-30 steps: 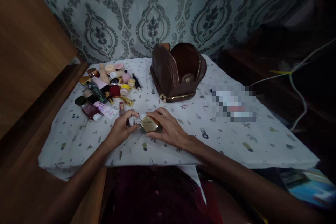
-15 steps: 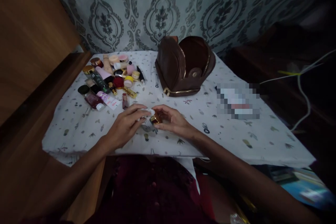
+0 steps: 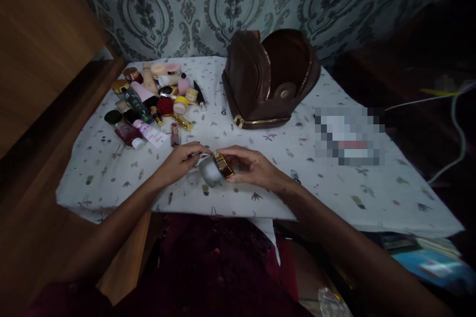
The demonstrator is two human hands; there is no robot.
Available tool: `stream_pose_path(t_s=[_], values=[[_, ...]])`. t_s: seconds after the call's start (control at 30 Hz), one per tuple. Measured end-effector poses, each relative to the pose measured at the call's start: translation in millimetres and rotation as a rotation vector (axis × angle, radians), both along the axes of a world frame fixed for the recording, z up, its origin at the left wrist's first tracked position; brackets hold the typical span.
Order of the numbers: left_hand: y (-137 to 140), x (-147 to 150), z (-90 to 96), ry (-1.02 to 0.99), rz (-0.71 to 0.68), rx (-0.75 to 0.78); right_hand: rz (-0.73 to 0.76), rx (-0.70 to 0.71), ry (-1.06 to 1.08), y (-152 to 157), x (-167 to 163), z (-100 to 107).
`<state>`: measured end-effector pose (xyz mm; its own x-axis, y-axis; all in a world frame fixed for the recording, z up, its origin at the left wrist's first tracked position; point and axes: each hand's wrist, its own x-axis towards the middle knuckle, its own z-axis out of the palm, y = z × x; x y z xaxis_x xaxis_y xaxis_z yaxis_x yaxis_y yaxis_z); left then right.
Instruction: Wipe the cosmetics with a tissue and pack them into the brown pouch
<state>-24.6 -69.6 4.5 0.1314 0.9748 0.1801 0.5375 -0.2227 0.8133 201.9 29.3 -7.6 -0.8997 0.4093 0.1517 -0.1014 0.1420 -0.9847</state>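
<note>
A frosted cosmetic jar (image 3: 210,173) with a shiny gold lid (image 3: 224,165) is tilted above the near part of the table. My right hand (image 3: 256,168) grips it by the lid, fingers over the top and thumb underneath. At the jar's other side, my left hand (image 3: 178,162) is pinched closed around a bit of white wipe or tissue (image 3: 204,155), mostly hidden by the fingers. Just beyond my left hand stands a small lipstick-like tube (image 3: 174,134). Farther back, a brown leather-look cosmetic bag (image 3: 249,79) stands with its zipped top open.
Several cosmetics, among them a dark-capped bottle (image 3: 124,130), a white-and-pink tube (image 3: 150,132) and a yellow-lidded jar (image 3: 180,104), lie at the left. A blurred-out flat item (image 3: 349,136) rests at the right. The patterned tablecloth (image 3: 230,203) ends near my body.
My left hand has drawn back left from the jar with the white wipe, leaving more of the frosted body showing. My right hand still holds the lid. The view has shifted slightly.
</note>
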Motion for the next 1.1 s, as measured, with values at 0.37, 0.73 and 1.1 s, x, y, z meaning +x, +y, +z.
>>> stream_pose_path(t_s=[0.37,0.73,1.1], values=[[-24.3,30.4,31.5,0.227,0.042,0.353,-0.149,0.059,-0.061,-1.8,-0.3,-8.9],[-38.0,44.5,14.2,0.419,0.076,0.567,-0.106,0.211,0.02,-2.9,0.3,-5.5],[-36.1,45.1,7.9,0.548,0.048,0.682,-0.169,0.03,-0.055,-2.7,-1.9,-5.9]])
